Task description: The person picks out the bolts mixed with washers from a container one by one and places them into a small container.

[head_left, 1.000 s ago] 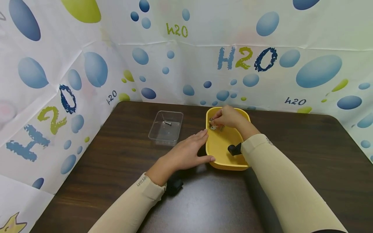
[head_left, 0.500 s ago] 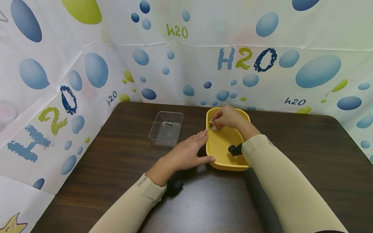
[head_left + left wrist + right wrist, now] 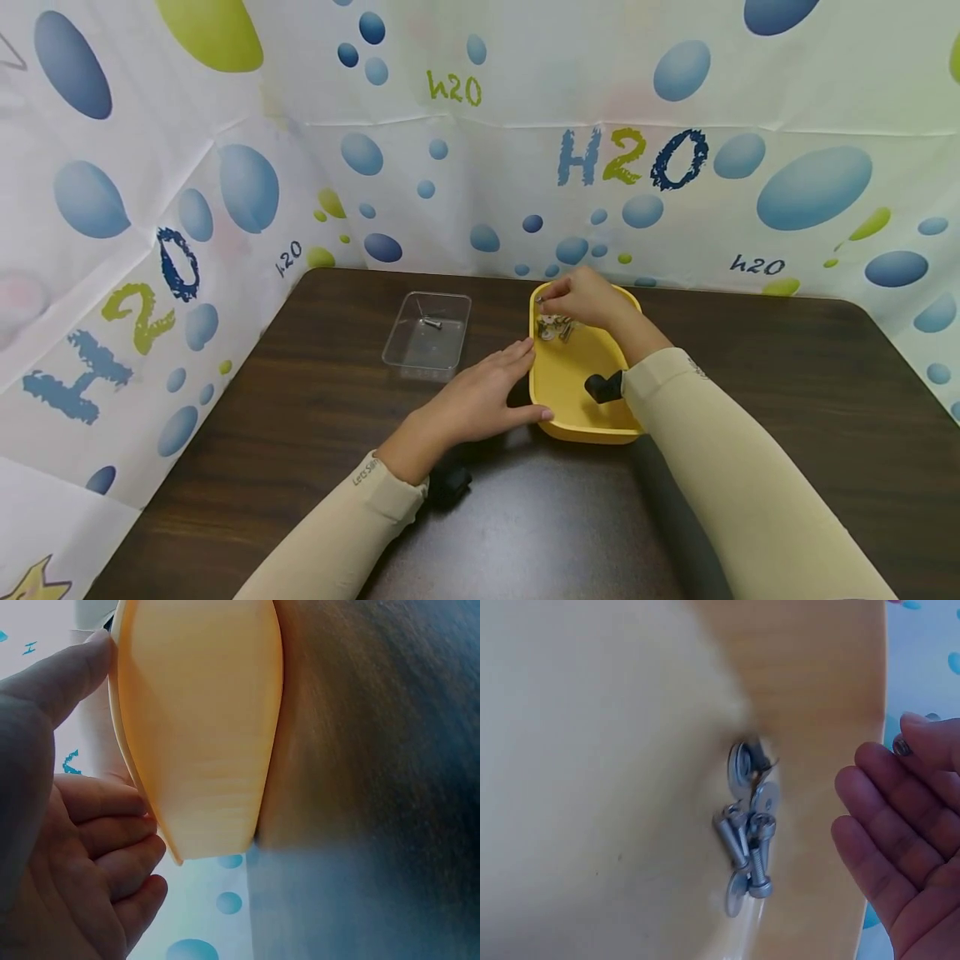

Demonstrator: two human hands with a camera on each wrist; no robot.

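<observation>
My right hand [image 3: 588, 298] is raised over the far left corner of the yellow tray [image 3: 573, 392], pinching a small metal bolt [image 3: 902, 746] between thumb and forefinger; most of it is hidden by the fingertips. Below lies a heap of silvery bolts [image 3: 759, 859] and flat washers [image 3: 736, 892] on the tray floor. My left hand [image 3: 480, 392] touches the tray's left side with outstretched fingers, its thumb at the near left corner. From the left wrist view, those fingertips [image 3: 154, 847] meet the rim.
Left of the tray stands a clear plastic box [image 3: 423, 354] with a metal bolt [image 3: 431, 322] in it. The dark wooden table [image 3: 750, 400] ends at a printed white curtain [image 3: 495, 192] behind and on the left.
My right hand has lifted slightly from the heap with the bolt in its fingertips, so more of the hardware shows. The left hand stays at the tray's side.
</observation>
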